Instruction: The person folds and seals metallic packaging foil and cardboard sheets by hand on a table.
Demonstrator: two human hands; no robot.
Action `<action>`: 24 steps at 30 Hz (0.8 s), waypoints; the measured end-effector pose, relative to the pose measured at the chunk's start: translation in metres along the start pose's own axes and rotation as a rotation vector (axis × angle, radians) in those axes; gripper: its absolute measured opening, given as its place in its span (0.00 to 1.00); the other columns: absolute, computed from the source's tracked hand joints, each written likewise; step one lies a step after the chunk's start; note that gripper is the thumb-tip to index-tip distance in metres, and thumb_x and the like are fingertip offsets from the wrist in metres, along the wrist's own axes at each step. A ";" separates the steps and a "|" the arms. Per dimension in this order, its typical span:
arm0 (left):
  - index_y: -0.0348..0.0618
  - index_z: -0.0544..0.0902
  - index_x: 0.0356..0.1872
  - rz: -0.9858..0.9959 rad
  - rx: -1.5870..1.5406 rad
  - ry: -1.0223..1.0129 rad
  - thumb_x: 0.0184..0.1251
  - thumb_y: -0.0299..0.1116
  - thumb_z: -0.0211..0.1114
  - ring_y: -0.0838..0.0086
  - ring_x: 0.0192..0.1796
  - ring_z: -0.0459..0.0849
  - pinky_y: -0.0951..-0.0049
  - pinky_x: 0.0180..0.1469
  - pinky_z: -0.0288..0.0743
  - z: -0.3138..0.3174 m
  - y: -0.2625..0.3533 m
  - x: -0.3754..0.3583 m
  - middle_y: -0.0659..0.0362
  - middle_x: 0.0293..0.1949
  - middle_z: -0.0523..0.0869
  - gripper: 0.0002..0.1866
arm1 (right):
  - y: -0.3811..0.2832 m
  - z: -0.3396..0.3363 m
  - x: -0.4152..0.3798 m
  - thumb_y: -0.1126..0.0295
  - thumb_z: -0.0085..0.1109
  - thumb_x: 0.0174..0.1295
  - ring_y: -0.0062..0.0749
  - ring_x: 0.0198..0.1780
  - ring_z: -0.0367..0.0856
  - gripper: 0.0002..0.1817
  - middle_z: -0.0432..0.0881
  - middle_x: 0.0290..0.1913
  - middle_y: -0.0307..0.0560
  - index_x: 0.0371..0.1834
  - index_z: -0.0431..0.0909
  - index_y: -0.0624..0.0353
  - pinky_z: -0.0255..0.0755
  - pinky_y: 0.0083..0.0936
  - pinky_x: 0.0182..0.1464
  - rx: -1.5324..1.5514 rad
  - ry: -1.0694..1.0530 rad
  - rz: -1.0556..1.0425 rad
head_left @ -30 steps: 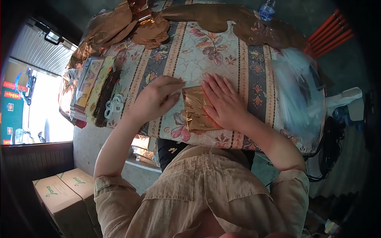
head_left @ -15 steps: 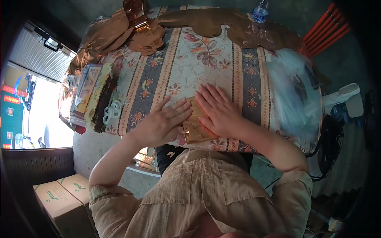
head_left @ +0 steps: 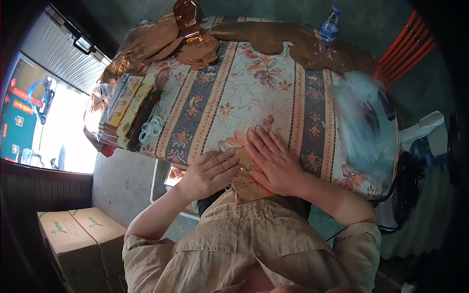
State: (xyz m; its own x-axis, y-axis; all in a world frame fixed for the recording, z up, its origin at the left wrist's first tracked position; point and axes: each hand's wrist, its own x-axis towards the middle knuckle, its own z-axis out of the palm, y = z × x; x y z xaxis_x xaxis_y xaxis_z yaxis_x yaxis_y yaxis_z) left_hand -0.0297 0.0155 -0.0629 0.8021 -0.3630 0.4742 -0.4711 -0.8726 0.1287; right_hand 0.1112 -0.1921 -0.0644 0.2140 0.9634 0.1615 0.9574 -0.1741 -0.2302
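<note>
Head view: left hand (head_left: 210,171) and right hand (head_left: 273,163) both flat and released, fingers spread, pressing a folded gold foil sheet (head_left: 248,183) at the near edge of the worktop (head_left: 273,97), grasping nothing. Foil half hidden under both palms, its lower part hanging past the edge over a beige shirt (head_left: 254,239). Farther back: crumpled gold foil (head_left: 171,36), water bottle (head_left: 330,24), clear plastic bags (head_left: 364,124) at right, flat packets (head_left: 124,105) at left, cardboard boxes (head_left: 73,239) below
</note>
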 end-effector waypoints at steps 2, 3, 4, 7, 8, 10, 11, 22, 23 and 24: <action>0.41 0.84 0.48 0.084 0.056 -0.014 0.57 0.32 0.66 0.64 0.59 0.83 0.62 0.59 0.76 -0.005 -0.005 0.004 0.55 0.53 0.86 0.17 | 0.001 0.001 -0.001 0.53 0.45 0.71 0.49 0.80 0.45 0.36 0.50 0.79 0.59 0.76 0.54 0.66 0.35 0.44 0.79 0.009 0.004 -0.005; 0.40 0.84 0.45 0.163 0.106 -0.036 0.56 0.31 0.66 0.62 0.57 0.85 0.63 0.55 0.78 -0.008 -0.006 0.006 0.54 0.51 0.87 0.14 | 0.002 0.002 -0.002 0.54 0.43 0.72 0.49 0.80 0.45 0.35 0.50 0.79 0.60 0.76 0.54 0.66 0.34 0.43 0.79 0.030 0.005 -0.009; 0.40 0.84 0.45 0.169 0.102 -0.038 0.56 0.31 0.66 0.62 0.57 0.85 0.63 0.55 0.78 -0.010 -0.005 0.008 0.54 0.51 0.87 0.14 | 0.004 0.001 -0.002 0.54 0.43 0.72 0.49 0.80 0.45 0.35 0.50 0.79 0.60 0.76 0.54 0.66 0.34 0.43 0.79 0.031 0.006 -0.001; 0.40 0.84 0.45 0.188 0.115 -0.034 0.57 0.29 0.64 0.62 0.56 0.85 0.64 0.55 0.78 -0.011 -0.004 0.009 0.54 0.50 0.87 0.13 | 0.021 -0.004 0.001 0.56 0.37 0.75 0.47 0.80 0.44 0.33 0.49 0.79 0.60 0.77 0.52 0.66 0.32 0.42 0.79 0.344 -0.105 0.050; 0.40 0.84 0.44 0.179 0.105 -0.028 0.56 0.29 0.65 0.62 0.56 0.85 0.64 0.55 0.78 -0.012 -0.005 0.010 0.54 0.49 0.88 0.14 | 0.028 -0.009 0.000 0.55 0.36 0.76 0.45 0.80 0.47 0.33 0.52 0.78 0.59 0.76 0.51 0.68 0.35 0.40 0.79 0.609 -0.088 0.058; 0.40 0.84 0.44 0.180 0.100 -0.014 0.54 0.30 0.66 0.62 0.56 0.85 0.64 0.54 0.78 -0.010 -0.008 0.012 0.54 0.49 0.88 0.14 | 0.037 -0.017 -0.005 0.54 0.34 0.77 0.44 0.79 0.50 0.34 0.55 0.77 0.59 0.76 0.51 0.70 0.37 0.39 0.79 0.864 -0.060 0.063; 0.41 0.84 0.43 0.083 0.002 0.049 0.58 0.31 0.65 0.66 0.52 0.87 0.68 0.49 0.79 -0.006 -0.009 0.012 0.55 0.46 0.88 0.12 | 0.041 -0.022 -0.006 0.54 0.36 0.77 0.40 0.77 0.55 0.32 0.61 0.74 0.56 0.75 0.55 0.67 0.44 0.37 0.77 1.103 0.021 0.135; 0.41 0.79 0.44 -0.897 -1.723 0.549 0.76 0.37 0.58 0.78 0.30 0.83 0.77 0.31 0.76 0.037 -0.028 0.058 0.62 0.32 0.84 0.10 | 0.062 -0.032 0.013 0.65 0.54 0.71 0.33 0.58 0.79 0.22 0.79 0.56 0.48 0.65 0.69 0.60 0.75 0.34 0.58 1.748 0.080 0.371; 0.42 0.79 0.44 -0.902 -1.772 0.518 0.76 0.36 0.57 0.79 0.32 0.82 0.78 0.35 0.76 0.040 -0.029 0.063 0.63 0.33 0.84 0.09 | 0.061 -0.030 0.017 0.65 0.54 0.71 0.33 0.58 0.79 0.22 0.79 0.56 0.48 0.65 0.69 0.60 0.75 0.34 0.58 1.746 0.083 0.371; 0.42 0.79 0.44 -0.905 -1.775 0.515 0.76 0.36 0.57 0.79 0.32 0.82 0.78 0.35 0.76 0.043 -0.027 0.068 0.63 0.33 0.84 0.09 | 0.062 -0.027 0.021 0.65 0.56 0.70 0.32 0.56 0.79 0.20 0.80 0.54 0.46 0.62 0.71 0.59 0.75 0.32 0.56 1.793 0.134 0.438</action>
State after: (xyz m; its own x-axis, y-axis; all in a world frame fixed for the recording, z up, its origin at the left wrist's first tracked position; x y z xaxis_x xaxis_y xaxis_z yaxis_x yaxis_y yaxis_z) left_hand 0.0534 0.0004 -0.0717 0.9563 0.2791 -0.0873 -0.1042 0.6040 0.7902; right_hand 0.1806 -0.1878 -0.0494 0.4571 0.8786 -0.1380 -0.4723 0.1084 -0.8747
